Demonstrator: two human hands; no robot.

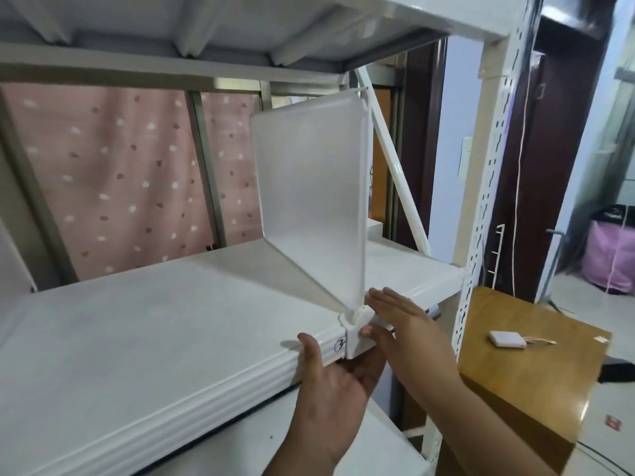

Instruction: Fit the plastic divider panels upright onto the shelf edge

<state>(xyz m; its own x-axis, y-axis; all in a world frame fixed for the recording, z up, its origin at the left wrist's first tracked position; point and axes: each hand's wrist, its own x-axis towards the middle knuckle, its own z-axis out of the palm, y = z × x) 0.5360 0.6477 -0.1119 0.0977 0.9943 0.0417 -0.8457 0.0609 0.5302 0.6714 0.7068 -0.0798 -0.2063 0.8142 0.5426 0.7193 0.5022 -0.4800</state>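
1. Left hand [330, 389] open, palm cupped beneath the shelf [154, 338] lip, thumb on the front edge.
2. Right hand [405, 324] flat, unclenched, fingertips touching the white clip [357, 334].
3. Frosted translucent divider panel [309, 201] upright, clipped on the shelf edge.

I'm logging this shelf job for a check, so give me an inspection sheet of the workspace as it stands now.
Surface: white shelf, bare apart from the divider; a handwritten mark on its front edge.
Job's things: one translucent divider standing upright, its clip seated over the shelf edge.
Clutter: small white device on the wooden cabinet.
Grip: left hand cups the shelf edge under the clip, thumb on the front lip; right hand open, pressed flat to the clip's side.
Cables: short cord at the device; a string hanging by the upright.
Surroundings: dotted pink curtain behind, dark door frame at right.
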